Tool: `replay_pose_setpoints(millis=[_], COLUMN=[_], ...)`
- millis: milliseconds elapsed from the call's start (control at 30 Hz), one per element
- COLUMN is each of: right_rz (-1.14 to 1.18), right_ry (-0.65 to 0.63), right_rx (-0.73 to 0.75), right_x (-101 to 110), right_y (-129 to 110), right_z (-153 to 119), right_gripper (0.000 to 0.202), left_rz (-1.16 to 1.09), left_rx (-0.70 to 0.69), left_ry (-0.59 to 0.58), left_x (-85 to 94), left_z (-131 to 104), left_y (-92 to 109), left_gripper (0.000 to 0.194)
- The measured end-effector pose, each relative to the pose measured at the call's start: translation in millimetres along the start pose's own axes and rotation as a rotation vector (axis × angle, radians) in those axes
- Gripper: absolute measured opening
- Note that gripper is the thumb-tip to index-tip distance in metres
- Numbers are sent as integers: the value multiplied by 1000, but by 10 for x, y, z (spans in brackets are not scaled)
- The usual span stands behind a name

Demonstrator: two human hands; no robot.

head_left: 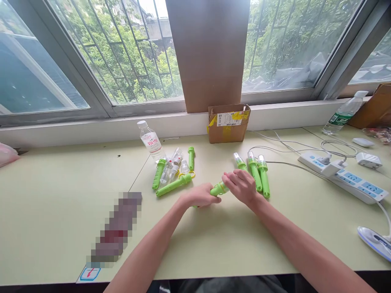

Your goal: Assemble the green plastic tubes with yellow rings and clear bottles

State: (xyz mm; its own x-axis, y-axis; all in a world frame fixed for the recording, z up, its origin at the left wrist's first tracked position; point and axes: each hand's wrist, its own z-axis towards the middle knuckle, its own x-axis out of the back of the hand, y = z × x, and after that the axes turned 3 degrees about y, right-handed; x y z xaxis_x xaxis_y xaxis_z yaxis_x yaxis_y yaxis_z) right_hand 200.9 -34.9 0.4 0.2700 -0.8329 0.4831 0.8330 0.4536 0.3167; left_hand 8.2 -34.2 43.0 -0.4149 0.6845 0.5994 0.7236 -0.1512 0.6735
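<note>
A green tube [218,189] is held between both hands above the table. My left hand [201,195] is wrapped round its green body, and my right hand [241,185] closes over its clear end. To the left lie several loose parts: a green tube [174,186] in front, another green tube [158,174] at the left, a third [191,158] behind, clear plastic pieces [166,171] and yellow rings [192,174]. Beside my right hand lie three green tubes with clear tops, among them one [264,179] at the right and one [255,173] in the middle.
A water bottle [152,142] stands behind the loose parts. An open cardboard box [227,126] sits by the wall. On the right are a power strip [345,177] with cables, a green-labelled bottle [343,114] and a white device [374,242]. A blurred patch [117,228] covers something at the left.
</note>
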Motion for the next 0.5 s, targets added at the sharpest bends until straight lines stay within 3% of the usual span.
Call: replay_pose_setpoints(millis=[67,167,333,500], right_rz=[-47,-70,-26,34], right_ry=[-54,-184,-342,-580], right_rx=[-11,-48,-90,-170], right_x=[9,9,17,68], right_y=[21,35,36,26], right_z=[6,12,33,86], right_gripper=[19,20,22,24], left_rz=[75,236,423,556], left_rx=[10,27,56,85], left_ry=[246,388,448,476], left_x=[-78,-188,-253,-265], left_z=[57,143,172,174], left_y=[1,-13,-2,40], left_gripper=[15,12,20,22])
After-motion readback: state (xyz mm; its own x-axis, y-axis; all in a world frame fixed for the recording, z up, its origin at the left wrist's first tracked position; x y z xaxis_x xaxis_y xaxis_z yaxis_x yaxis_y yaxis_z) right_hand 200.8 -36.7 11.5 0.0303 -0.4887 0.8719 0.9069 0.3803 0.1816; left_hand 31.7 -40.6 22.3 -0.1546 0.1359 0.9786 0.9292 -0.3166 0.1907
